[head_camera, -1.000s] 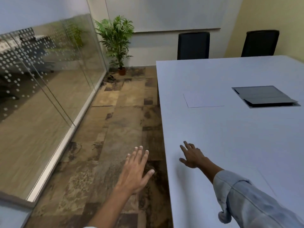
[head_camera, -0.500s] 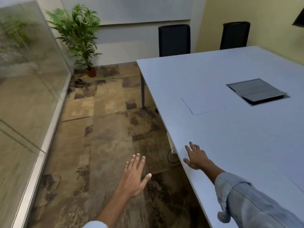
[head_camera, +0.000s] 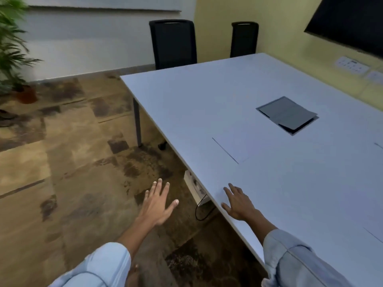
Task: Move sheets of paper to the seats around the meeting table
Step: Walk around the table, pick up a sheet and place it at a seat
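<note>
**Two empty hands at the near edge of a white tabletop**

One large white tabletop (head_camera: 279, 183) fills the right half of the view, its long edge running from far left to near right. Two black chairs (head_camera: 173, 43) stand at its far end: one by the far left corner, the other (head_camera: 244, 39) further right against the yellow wall. One dark screen (head_camera: 350, 23) hangs on that wall at top right. One potted plant (head_camera: 12, 52) stands on the patterned floor (head_camera: 68, 162) at far left, blurred.

Set into the middle of the tabletop is one grey cable hatch (head_camera: 288, 115). Three sheets of paper show, all white and hard to tell from the surface: one sheet (head_camera: 234, 148) lies flat just nearer than the hatch, a second (head_camera: 379, 145) shows only an edge at the right border, and a third (head_camera: 375, 235) shows only an edge at near right.

The left hand (head_camera: 158, 204) hovers over the floor, left of the table edge, palm down, fingers spread wide, holding nothing. The right hand (head_camera: 238, 204) lies palm down at the near edge of the tabletop, fingers loosely spread, grasping nothing; whether it rests on the surface cannot be told.
</note>
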A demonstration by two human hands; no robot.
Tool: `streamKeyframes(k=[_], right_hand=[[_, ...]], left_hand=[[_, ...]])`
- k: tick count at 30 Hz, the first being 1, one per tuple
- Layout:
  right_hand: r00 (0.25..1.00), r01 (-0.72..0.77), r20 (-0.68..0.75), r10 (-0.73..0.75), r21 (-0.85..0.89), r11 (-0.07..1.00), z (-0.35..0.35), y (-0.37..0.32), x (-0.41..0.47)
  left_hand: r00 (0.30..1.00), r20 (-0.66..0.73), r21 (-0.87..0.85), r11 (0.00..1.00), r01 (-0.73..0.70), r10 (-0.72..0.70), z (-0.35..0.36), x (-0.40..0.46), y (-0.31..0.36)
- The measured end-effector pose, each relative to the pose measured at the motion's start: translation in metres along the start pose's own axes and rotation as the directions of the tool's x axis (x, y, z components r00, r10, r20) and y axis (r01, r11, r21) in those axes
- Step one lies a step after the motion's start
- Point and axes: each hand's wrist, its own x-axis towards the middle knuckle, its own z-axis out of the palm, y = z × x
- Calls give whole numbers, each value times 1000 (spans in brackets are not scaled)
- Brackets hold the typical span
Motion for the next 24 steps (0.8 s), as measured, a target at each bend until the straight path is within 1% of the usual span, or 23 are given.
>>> streamKeyframes(k=[3, 8, 11, 16, 18, 21, 24], right_hand=[[998, -61, -14, 62, 51, 997, -21, -18, 24], [969, -233, -18, 245, 253, 939, -47, -31, 68], [937, -325, -8, 349, 346, 880, -55, -27, 101], [879, -441, 16, 476, 401, 803, -55, 3, 161], [831, -500, 25, 556, 473, 726, -57, 16, 182], [728, -547, 28, 685, 626, 555, -65, 30, 205], [622, -585, 92, 778, 714, 383, -71, 39, 223]], left_hand=[[995, 31, 59, 994, -94, 93, -41, 55, -12], [956, 117, 151, 946, -285, 269, -87, 147, -12], [918, 193, 203, 901, -383, 347, -94, 206, -3], [835, 323, 226, 821, -525, 445, -74, 305, 33], [798, 381, 246, 782, -573, 466, -67, 342, 50], [713, 502, 263, 699, -665, 489, -60, 392, 80], [650, 569, 308, 603, -736, 504, -53, 432, 111]])
